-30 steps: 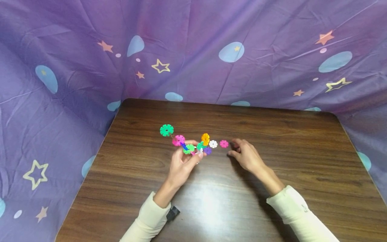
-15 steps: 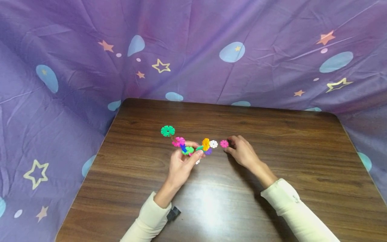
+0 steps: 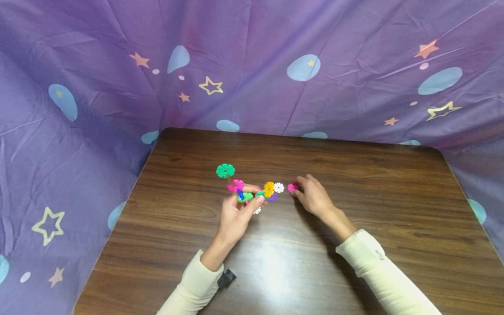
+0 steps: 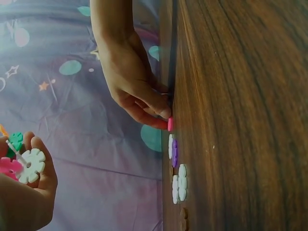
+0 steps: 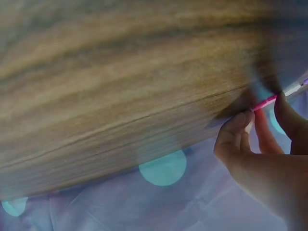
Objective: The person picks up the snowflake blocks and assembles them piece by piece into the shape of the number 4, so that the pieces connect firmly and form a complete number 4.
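Observation:
My left hand (image 3: 236, 216) grips a chain of snowflake discs, plastic pieces with notched rims. A green disc (image 3: 225, 170) tops its far end, followed by pink discs (image 3: 236, 185), a blue one and a light green disc (image 3: 245, 197). An orange disc (image 3: 269, 189) stands at the near end. Seen from the left wrist, a white disc (image 4: 32, 166) joins a pink one within this hand. At the tabletop, my right hand (image 3: 315, 197) pinches a loose pink disc (image 3: 292, 187) by its edges; the right wrist view shows this pink disc (image 5: 265, 102) edge-on between the fingertips.
On the wooden table (image 3: 374, 183), a white disc (image 3: 278, 187) and a purple disc (image 3: 272, 197) lie between the hands. More white discs (image 4: 182, 183) and a brown disc (image 4: 184, 219) lie flat in the left wrist view. A patterned purple cloth (image 3: 252, 78) hangs behind the table.
My right hand has moved left to the loose pink disc and its fingers have closed on it. The chain in my left hand has tilted, its green end shifting slightly right.

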The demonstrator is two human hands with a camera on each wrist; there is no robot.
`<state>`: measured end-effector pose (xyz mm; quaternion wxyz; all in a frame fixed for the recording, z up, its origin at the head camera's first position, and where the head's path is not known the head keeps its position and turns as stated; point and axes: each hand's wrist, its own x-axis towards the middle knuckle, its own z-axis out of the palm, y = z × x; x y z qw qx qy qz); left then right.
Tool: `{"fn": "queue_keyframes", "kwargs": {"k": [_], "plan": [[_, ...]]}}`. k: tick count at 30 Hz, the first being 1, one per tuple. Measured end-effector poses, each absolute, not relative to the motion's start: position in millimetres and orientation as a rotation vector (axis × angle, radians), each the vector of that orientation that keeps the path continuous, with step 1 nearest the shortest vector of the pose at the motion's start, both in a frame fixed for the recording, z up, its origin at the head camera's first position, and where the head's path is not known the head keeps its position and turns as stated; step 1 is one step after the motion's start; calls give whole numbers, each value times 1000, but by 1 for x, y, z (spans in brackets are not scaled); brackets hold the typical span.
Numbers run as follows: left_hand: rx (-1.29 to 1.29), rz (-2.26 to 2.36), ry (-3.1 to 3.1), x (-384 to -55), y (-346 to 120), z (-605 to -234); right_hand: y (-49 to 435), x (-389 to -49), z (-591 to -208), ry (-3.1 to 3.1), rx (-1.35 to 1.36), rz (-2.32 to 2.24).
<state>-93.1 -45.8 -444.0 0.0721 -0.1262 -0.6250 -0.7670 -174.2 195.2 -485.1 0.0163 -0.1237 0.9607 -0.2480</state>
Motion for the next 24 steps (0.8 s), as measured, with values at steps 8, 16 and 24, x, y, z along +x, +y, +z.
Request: {"fn": "queue_keyframes", "kwargs": {"k": [8,16,24], "plan": [[-367,-2298,-1910,-89,-49,-443,190,-169,-488,2988,-346,-822],[-353,-2268,-1952,-90,-47,-444,192,-164,-486,2960,-321,-863],[-364,-2240,-1979,-94,-44,-443,197,-161,-482,2942,-355,-913]]}}
